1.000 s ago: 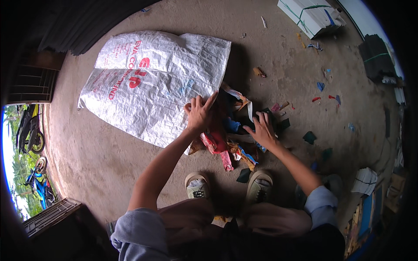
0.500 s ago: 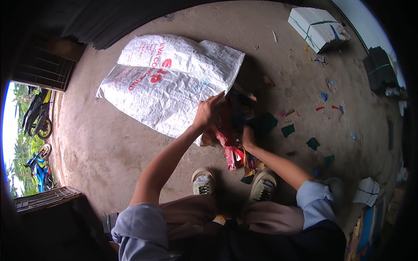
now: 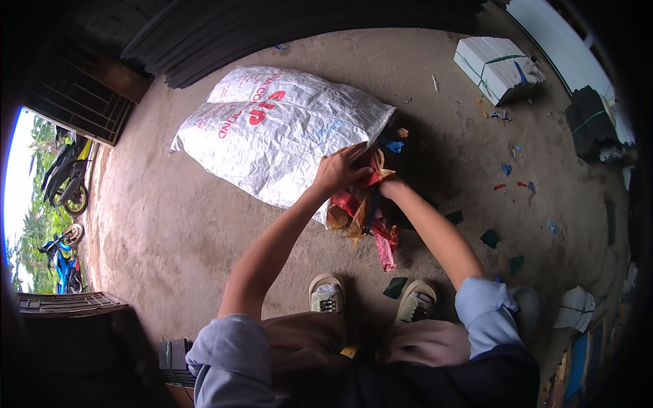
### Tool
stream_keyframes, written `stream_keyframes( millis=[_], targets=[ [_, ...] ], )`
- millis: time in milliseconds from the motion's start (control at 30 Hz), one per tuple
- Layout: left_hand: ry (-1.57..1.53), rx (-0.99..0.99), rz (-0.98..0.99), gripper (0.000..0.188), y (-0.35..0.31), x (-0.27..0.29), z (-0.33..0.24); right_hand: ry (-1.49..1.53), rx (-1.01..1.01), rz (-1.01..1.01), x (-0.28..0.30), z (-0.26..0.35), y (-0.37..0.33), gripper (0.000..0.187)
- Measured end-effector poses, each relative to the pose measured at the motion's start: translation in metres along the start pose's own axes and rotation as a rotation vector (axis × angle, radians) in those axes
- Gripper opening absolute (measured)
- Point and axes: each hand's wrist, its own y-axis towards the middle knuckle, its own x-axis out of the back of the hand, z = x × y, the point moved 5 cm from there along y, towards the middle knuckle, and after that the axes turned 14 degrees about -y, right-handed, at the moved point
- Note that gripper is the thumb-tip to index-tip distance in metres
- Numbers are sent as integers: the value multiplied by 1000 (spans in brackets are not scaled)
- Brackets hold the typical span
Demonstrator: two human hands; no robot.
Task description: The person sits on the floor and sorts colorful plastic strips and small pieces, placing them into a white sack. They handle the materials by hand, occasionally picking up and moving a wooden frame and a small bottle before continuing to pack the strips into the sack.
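Observation:
A large white woven sack (image 3: 272,129) with red print lies on its side, its mouth facing right. My left hand (image 3: 338,168) grips the near edge of that mouth, fingers closed round the fabric. At the opening, my right hand (image 3: 390,185) presses in among crumpled red, orange-brown and dark scraps (image 3: 360,204); its fingers are mostly hidden by them. A red strip (image 3: 386,253) hangs from the bunch toward the floor. Blue scraps (image 3: 394,145) show at the far side of the mouth.
Dark green pieces (image 3: 489,238) and small coloured bits lie on the concrete at right. A strapped white stack (image 3: 500,68) and a strapped black stack (image 3: 594,122) stand at far right. My shoes (image 3: 328,294) are just below the scraps. Motorbikes (image 3: 68,177) stand outside at left.
My right hand has moved up toward the sack's mouth, and the scraps have risen with it. The sack's mouth looks fuller. My left hand keeps its hold on the edge.

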Motion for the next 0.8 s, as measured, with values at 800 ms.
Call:
stream_keyframes(
  millis=[800],
  targets=[
    [-100, 105, 9, 43, -6, -51, 64, -925, -274, -721, 116, -7, -2, 73]
  ],
)
